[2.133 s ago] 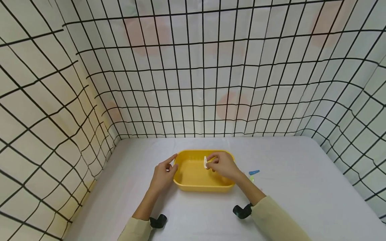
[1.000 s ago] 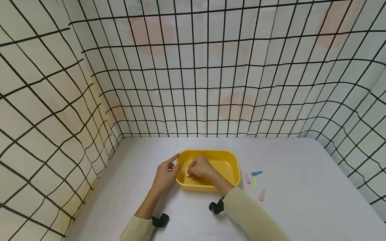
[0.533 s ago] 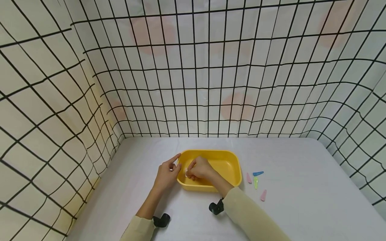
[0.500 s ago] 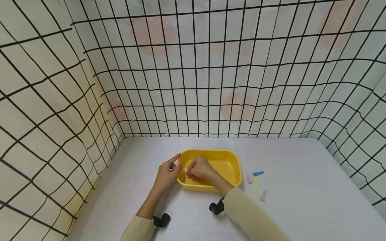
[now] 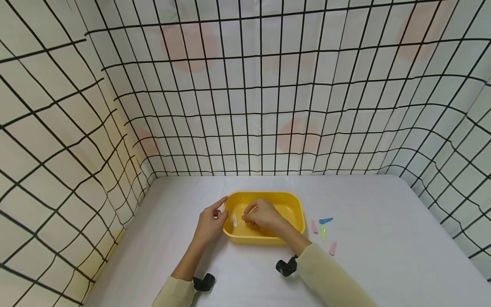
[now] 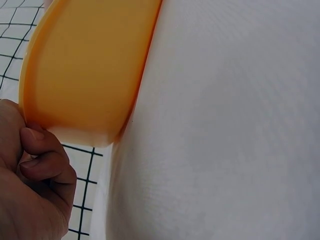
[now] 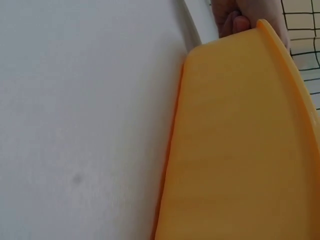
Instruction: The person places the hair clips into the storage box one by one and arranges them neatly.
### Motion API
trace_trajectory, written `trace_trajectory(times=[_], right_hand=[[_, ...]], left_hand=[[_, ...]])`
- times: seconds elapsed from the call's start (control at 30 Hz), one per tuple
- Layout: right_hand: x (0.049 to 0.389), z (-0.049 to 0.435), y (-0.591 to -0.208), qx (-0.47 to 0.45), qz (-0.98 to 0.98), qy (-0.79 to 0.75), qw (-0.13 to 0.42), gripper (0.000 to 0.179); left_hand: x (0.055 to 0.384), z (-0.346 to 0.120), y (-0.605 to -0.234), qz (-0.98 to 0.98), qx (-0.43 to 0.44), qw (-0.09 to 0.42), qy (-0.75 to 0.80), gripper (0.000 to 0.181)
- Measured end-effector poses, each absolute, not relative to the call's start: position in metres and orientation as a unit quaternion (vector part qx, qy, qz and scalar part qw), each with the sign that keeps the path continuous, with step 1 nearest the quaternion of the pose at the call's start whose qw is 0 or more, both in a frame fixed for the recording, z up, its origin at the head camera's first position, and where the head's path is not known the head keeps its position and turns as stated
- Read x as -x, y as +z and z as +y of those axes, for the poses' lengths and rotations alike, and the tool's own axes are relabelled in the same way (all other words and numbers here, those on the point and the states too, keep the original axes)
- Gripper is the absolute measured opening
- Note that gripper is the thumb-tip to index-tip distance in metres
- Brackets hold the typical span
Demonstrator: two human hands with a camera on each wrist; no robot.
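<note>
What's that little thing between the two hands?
In the head view, a white clip lies inside the yellow tray between the left hand and right hand.

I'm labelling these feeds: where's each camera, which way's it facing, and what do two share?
Head: worn there, facing forward and down at the yellow tray; left hand, right hand and sleeves show.
Left wrist: worn there, facing the tray's outside; left hand, lower left.
Right wrist: worn there, facing the tray's outside; apparently the left hand at top.
Both wrist views share the tray.
</note>
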State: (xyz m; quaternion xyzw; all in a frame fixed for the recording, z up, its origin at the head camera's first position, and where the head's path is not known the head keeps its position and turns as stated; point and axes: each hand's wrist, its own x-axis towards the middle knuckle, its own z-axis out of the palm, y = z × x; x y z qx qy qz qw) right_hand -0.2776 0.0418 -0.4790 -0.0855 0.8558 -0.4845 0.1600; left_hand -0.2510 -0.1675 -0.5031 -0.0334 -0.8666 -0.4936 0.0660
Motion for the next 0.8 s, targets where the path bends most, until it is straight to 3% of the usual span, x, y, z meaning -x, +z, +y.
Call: trace_trajectory(times=[0.47, 0.8], right_hand=[[0.267, 0.087, -0.460, 0.092, 0.847, -0.508, 0.129, 0.020], [0.265, 0.133, -0.444, 0.104, 0.865, -0.486, 0.072, 0.023]], left_hand=[[0.249, -0.165, -0.502, -0.864, 0.035, 0.062, -0.498, 0.049], [0.250, -0.165, -0.504, -0.868, 0.026, 0.065, -0.493, 0.050]])
